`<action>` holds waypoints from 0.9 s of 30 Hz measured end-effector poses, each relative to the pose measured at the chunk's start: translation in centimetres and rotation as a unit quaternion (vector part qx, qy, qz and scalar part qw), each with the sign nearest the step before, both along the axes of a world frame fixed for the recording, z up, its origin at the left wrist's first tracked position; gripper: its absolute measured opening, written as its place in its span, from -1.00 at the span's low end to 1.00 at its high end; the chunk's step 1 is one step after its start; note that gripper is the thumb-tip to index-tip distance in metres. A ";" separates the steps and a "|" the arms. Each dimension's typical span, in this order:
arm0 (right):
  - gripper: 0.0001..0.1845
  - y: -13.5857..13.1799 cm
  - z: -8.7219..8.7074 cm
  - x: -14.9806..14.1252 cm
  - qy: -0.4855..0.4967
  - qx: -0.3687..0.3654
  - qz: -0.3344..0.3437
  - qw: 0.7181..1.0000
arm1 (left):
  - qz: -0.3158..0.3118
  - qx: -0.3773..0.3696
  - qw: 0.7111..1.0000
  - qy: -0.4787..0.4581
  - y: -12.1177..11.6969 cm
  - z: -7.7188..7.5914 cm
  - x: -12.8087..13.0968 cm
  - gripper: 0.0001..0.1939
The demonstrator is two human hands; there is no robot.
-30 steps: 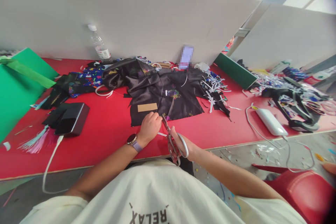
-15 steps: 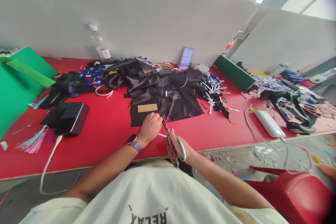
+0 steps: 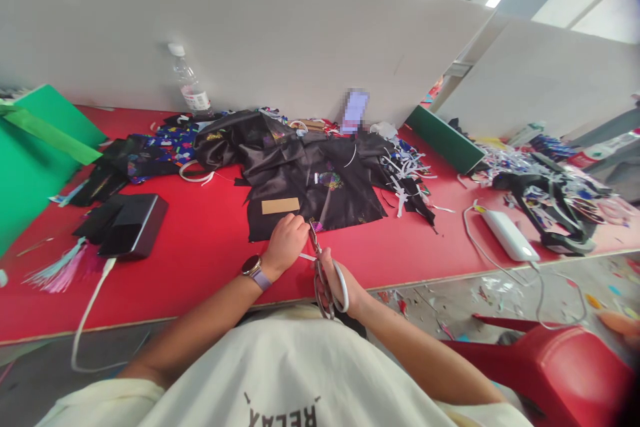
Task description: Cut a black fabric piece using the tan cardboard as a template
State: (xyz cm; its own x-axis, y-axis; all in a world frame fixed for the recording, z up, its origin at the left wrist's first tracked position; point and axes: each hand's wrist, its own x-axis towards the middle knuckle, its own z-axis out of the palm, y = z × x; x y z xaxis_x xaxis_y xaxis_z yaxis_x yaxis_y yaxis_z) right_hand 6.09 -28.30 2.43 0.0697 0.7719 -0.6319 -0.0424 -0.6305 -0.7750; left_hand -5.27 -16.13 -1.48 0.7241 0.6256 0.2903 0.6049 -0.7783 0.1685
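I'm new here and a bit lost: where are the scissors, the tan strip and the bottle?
Scissors (image 3: 315,245), head view: metal blades.
Tan strip (image 3: 281,205), head view: flat middle.
Bottle (image 3: 195,99), head view: label.

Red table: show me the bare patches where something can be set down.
On the table, one lies between the black box and the watch; another between the scissors and the white device. It is crowded along the partition, with cloth and scraps, and right of the white device.
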 end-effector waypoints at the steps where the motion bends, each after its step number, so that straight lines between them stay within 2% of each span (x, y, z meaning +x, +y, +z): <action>1: -0.25 0.0 0.1 -0.1 0.012 -0.007 0.002 1.000 | 0.003 0.000 1.000 -0.002 0.0 0.0 0.0 -0.78; 6: -0.28 0.2 0.5 0.3 0.039 -0.018 0.001 0.999 | 0.002 0.001 1.000 -0.006 -0.1 0.0 -0.1 -0.77; 19: -0.20 0.3 0.1 0.2 0.007 -0.002 0.001 1.000 | -0.028 0.017 0.999 -0.013 0.0 0.0 -0.1 -0.77; 27: -0.23 0.2 0.2 -0.1 -0.027 0.009 -0.014 0.999 | -0.044 0.033 0.998 -0.028 0.2 -0.4 0.0 -0.79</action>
State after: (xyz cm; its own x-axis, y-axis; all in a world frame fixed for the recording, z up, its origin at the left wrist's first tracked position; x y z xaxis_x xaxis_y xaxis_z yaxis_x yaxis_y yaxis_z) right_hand 6.02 -28.06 2.60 0.1256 0.7801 -0.6129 -0.0176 -0.6159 -0.7876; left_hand -5.26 -15.88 -1.84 0.7567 0.5392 0.3697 0.5255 -0.8381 0.1466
